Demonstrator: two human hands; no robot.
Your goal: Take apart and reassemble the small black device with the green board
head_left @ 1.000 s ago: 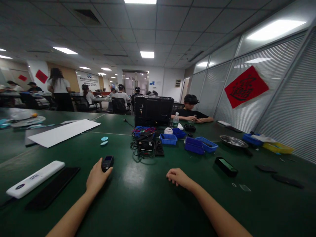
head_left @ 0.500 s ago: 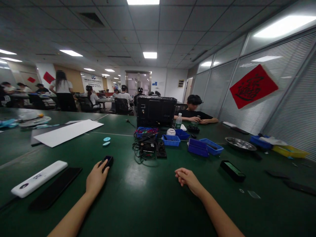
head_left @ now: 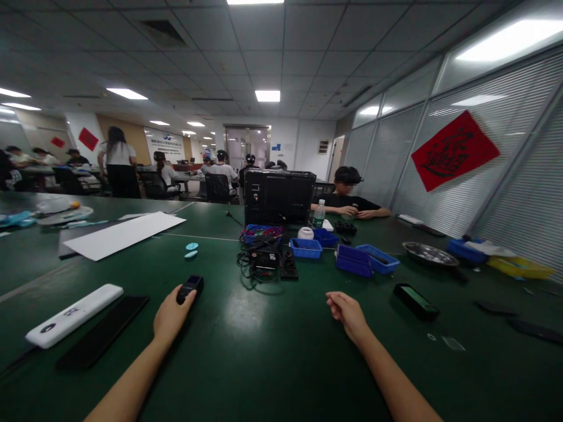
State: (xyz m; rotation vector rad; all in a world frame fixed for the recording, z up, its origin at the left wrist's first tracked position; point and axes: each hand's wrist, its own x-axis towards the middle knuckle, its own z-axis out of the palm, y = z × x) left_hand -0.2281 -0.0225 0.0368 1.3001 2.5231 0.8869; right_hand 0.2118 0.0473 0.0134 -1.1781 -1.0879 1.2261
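Observation:
My left hand [head_left: 170, 313] is closed round a small black handheld device [head_left: 193, 285], thumb on the near right side and fingers on the left. The device has a dark face at its far end and rests at or just above the green table. My right hand [head_left: 348, 313] hovers over the table to the right, its fingers curled in loosely, and nothing shows in them. Farther right lies a black oblong case or device [head_left: 416, 301] with a green top. A white power strip [head_left: 74, 316] and a flat black strip [head_left: 103, 333] are left of my left hand.
Ahead stand a black boxy appliance [head_left: 279, 196], tangled cables with a black unit [head_left: 264, 259], blue trays [head_left: 305, 249] and a water bottle [head_left: 319, 213]. A metal pan [head_left: 430, 254] is at right. Across the table sits a person [head_left: 349, 199]. White board [head_left: 125, 235] lies at left.
The device in my left hand has tipped so that more of its dark face shows, and my fingers have shifted to its left side. My right hand has moved slightly right.

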